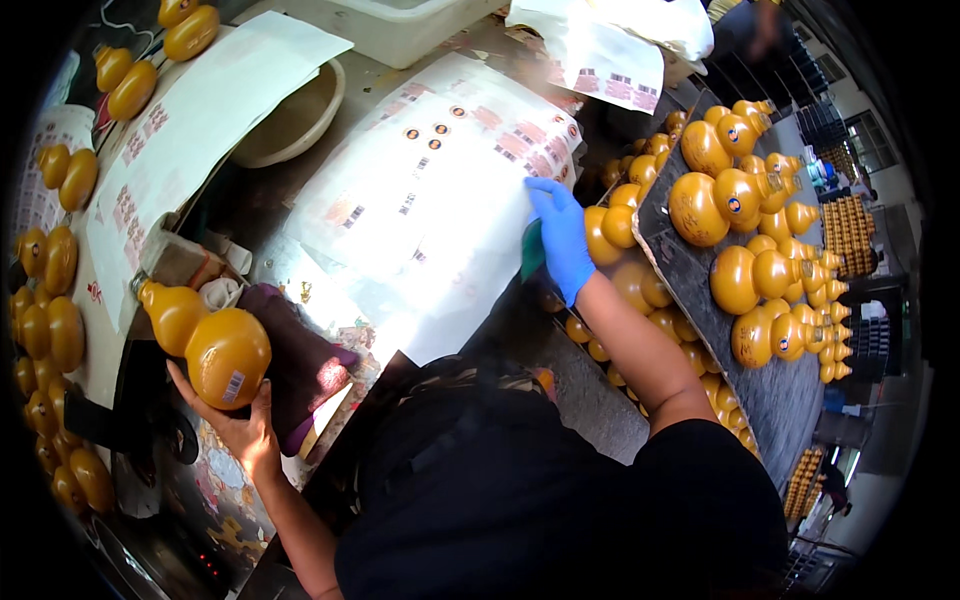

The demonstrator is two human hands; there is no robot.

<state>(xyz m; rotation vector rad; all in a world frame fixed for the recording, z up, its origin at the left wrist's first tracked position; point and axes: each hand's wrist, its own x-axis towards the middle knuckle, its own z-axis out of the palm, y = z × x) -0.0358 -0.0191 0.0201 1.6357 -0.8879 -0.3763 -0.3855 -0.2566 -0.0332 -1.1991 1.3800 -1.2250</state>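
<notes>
My left hand, bare, holds a gourd-shaped amber bottle from below, its fingers and thumb around the larger bulb. A small barcode label is on that bulb, and the neck points up and left. My right hand, in a blue glove, reaches to the right edge of a white sheet of printed decals, its fingertips touching the paper. A green flat piece shows beside the gloved palm and appears held by the lower fingers, which are partly hidden.
More gourd bottles stand on a dark board at right, on a shelf under it, and along the far left. A printed sheet partly covers a round basin. Dark purple cloth lies beside the held bottle. A white tub is behind.
</notes>
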